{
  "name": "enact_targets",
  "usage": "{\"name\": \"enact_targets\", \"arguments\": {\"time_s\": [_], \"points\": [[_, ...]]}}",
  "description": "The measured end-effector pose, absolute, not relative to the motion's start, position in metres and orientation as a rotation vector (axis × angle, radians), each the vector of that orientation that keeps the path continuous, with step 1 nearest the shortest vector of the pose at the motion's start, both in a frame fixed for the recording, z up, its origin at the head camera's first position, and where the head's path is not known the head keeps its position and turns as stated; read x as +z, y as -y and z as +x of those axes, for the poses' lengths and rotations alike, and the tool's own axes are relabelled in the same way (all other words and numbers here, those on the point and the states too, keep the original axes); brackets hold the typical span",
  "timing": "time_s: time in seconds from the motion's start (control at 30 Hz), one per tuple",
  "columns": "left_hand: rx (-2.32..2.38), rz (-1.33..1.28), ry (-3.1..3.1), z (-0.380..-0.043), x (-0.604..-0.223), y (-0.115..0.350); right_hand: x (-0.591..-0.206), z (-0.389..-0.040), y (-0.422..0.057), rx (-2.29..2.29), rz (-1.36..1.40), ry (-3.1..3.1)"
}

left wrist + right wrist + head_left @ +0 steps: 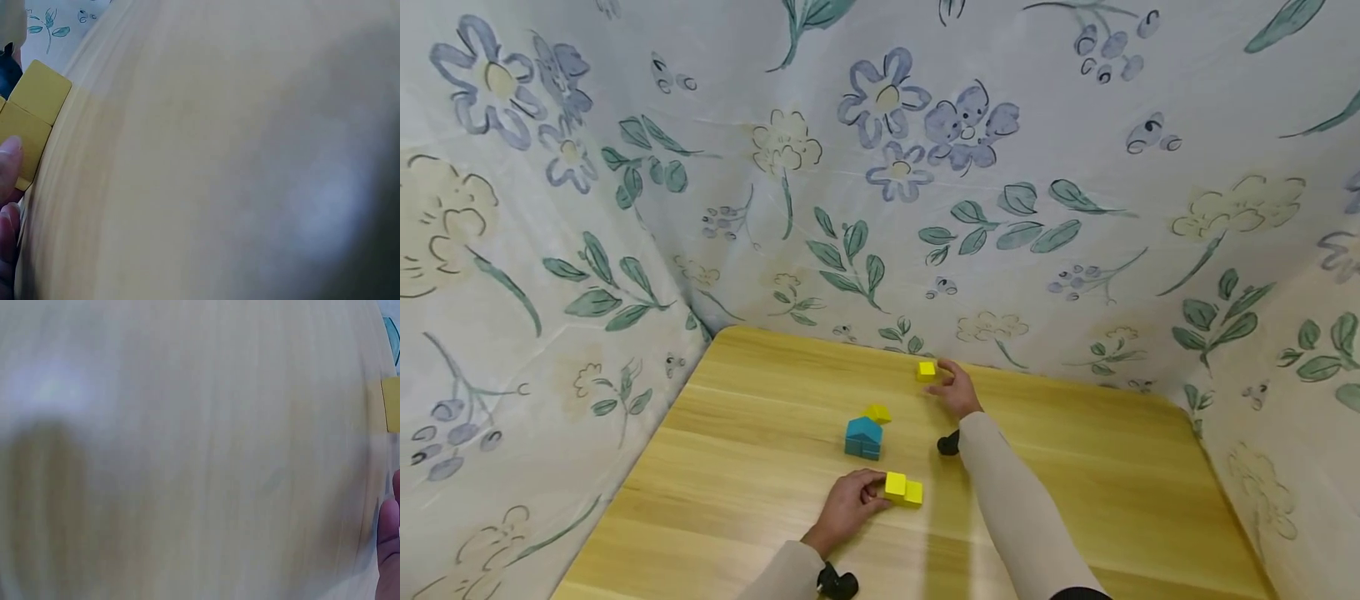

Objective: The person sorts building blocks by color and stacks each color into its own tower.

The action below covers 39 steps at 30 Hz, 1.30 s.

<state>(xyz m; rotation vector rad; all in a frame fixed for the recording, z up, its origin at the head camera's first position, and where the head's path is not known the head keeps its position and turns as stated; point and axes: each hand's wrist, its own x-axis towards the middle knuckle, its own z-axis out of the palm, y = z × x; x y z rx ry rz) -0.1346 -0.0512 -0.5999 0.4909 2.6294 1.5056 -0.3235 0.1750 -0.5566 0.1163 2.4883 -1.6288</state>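
Note:
My left hand (848, 507) pinches the left end of a small group of yellow blocks (913, 493) on the table. In the left wrist view its thumb (9, 165) lies against one of these yellow blocks (41, 94). Further back, my right hand (957, 392) reaches toward a lone yellow cube (927, 371), thumb and index finger spread apart beside it. A gap shows between that yellow cube (392, 404) and the fingertips (389, 512) in the right wrist view.
A blue house-shaped stack of blocks (863, 439) stands between the hands, left of the right forearm. Just behind it lies another yellow block (877, 413). The wooden table (760, 400) ends at a flowered cloth (850, 250) at the back and sides.

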Motion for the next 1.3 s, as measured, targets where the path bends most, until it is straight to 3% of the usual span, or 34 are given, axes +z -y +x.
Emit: {"name": "enact_targets", "arguments": {"time_s": [0.7, 1.3], "points": [[1.494, 0.482, -2.665, -0.133, -0.598, 0.05, -0.567, -0.331, -0.159, -1.658, 0.279, -2.549], [1.496, 0.47, -2.658, -0.135, -0.601, 0.048, -0.574, -0.312, -0.168, -1.712, 0.171, -2.554]]}}
